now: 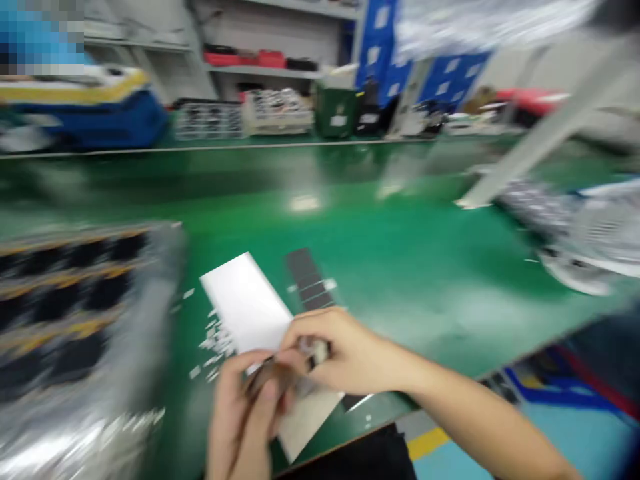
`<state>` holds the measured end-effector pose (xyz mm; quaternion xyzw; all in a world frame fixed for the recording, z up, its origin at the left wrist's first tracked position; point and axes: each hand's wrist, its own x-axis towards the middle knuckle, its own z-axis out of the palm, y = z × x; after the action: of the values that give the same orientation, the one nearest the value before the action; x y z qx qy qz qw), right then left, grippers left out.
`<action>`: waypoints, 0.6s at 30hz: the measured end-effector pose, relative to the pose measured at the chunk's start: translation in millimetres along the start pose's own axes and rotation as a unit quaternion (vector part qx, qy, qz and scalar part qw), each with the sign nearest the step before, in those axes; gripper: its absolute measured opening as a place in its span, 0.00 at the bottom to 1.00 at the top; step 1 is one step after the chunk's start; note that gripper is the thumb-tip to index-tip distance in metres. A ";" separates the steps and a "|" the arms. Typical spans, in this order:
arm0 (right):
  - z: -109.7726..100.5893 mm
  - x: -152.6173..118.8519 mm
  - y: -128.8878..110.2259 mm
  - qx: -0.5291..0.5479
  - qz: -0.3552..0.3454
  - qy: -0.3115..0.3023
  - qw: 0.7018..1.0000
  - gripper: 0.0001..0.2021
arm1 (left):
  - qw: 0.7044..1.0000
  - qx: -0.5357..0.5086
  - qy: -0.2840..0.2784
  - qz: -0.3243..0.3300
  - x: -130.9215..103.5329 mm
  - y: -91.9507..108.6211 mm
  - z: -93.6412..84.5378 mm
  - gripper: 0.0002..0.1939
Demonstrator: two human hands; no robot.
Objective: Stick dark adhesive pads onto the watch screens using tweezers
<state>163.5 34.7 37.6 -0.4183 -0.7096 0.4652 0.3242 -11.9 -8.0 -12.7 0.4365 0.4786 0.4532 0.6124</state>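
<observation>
My left hand point(245, 407) is closed around a small, dark brownish part point(270, 379), blurred by motion. My right hand point(345, 350) meets it at the fingertips, its fingers curled round a small dark and pale piece point(315, 350) whose kind I cannot make out. Below both hands, a white sheet or pad point(247, 300) lies slanted on the green bench. Small white scraps point(217, 340) are scattered along its left side. Just beyond my right hand lies a dark grey strip point(307, 277) divided into segments, partly hidden by that hand.
At left, a plastic-covered tray point(150, 320) holds rows of black square parts. A slanted pale post point(530, 147) meets the green bench point(400, 247) at right, near a white round-edged item point(575, 270). Along the back shelf stand a blue bin point(100, 123) and a green box point(336, 110).
</observation>
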 end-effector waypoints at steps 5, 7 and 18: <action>-1.1 4.1 3.6 0.041 0.009 -0.011 0.999 0.11 | 0.997 0.002 -0.060 0.039 2.3 6.7 1.8 0.09; 0.6 5.0 5.3 0.052 0.006 -0.027 0.998 0.12 | 0.996 -0.020 -0.073 0.036 4.9 6.9 2.7 0.08; 5.3 5.9 6.1 0.093 0.063 -0.032 0.993 0.08 | 0.996 -0.040 -0.070 0.032 2.4 8.4 3.5 0.04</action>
<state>158.2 39.2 30.5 -0.4152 -0.6456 0.5616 0.3089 -9.3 -4.2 -4.4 0.4578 0.4018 0.4591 0.6467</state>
